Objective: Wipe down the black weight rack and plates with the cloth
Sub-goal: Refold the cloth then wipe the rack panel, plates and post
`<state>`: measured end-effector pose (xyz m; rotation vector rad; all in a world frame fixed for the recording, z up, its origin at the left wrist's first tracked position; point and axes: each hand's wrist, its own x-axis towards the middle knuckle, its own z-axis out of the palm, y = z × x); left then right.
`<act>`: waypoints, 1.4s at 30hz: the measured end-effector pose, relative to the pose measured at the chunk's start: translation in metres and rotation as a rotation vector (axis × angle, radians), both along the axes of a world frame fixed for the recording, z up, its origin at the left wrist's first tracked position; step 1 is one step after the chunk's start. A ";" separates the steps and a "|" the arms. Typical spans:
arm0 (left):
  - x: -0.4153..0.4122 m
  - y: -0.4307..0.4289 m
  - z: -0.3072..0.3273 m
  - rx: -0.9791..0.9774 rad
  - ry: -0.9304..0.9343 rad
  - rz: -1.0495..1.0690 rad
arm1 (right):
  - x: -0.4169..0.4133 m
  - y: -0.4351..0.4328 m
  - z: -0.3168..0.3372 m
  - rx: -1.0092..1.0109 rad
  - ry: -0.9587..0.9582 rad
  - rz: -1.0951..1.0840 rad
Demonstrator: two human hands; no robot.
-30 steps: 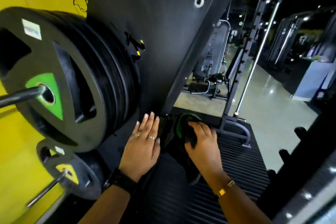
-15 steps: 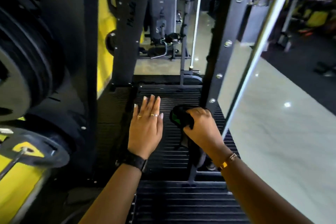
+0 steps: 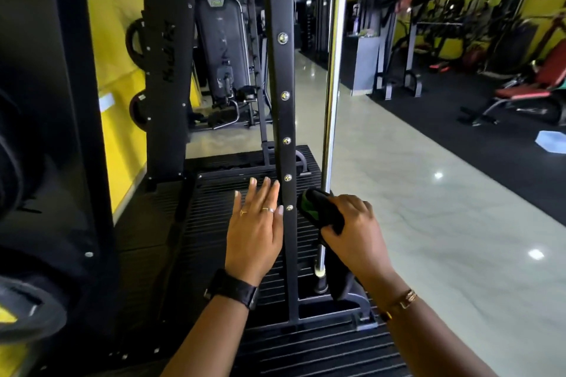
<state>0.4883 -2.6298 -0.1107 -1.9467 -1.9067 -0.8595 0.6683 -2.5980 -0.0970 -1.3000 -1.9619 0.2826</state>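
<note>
A black upright post [image 3: 283, 76] of the weight rack, studded with silver bolts, rises in the middle of the view. My left hand [image 3: 255, 228] is held flat with straight fingers just left of the post, over the ribbed black platform [image 3: 214, 223]. My right hand [image 3: 352, 232] grips a bunched black and green cloth [image 3: 318, 210] just right of the post, beside a chrome guide rod [image 3: 332, 101]. A tail of the cloth hangs down below my hand. Black weight plates [image 3: 27, 309] show only partly at the left edge.
A wide black rack panel [image 3: 46, 101] fills the left side before a yellow wall [image 3: 119, 40]. Another rack upright [image 3: 167, 86] and a padded machine [image 3: 222, 49] stand behind. A shiny pale floor [image 3: 428, 208] runs along the right, with benches [image 3: 526, 98] further off.
The view has swung right, away from the large plates towards the bolted post. Both hands came along, the right one still gripping the cloth, which is now close beside the post.
</note>
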 end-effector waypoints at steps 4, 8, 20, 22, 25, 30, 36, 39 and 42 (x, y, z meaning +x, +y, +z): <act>-0.004 0.014 0.006 0.028 -0.019 -0.019 | 0.000 0.005 0.005 0.044 0.063 -0.037; -0.023 0.040 0.018 0.069 -0.032 -0.040 | -0.012 0.022 0.014 0.057 0.109 -0.072; -0.133 0.142 0.050 0.142 0.022 -0.270 | -0.134 0.084 0.040 0.184 0.300 -0.248; -0.147 0.158 0.060 0.173 0.042 -0.321 | -0.153 0.092 0.048 0.256 0.390 -0.309; -0.157 0.179 0.081 0.226 0.049 -0.401 | -0.173 0.104 0.064 0.416 0.488 -0.398; -0.155 0.206 0.144 0.380 0.068 -0.531 | -0.179 0.135 0.110 0.690 0.452 -0.477; -0.142 0.231 0.245 0.535 0.223 -0.555 | -0.176 0.174 0.180 0.939 0.390 -0.462; -0.139 0.242 0.297 0.617 0.331 -0.517 | -0.175 0.190 0.219 1.074 0.368 -0.451; -0.142 0.249 0.349 0.700 0.403 -0.474 | -0.171 0.207 0.260 1.182 0.370 -0.432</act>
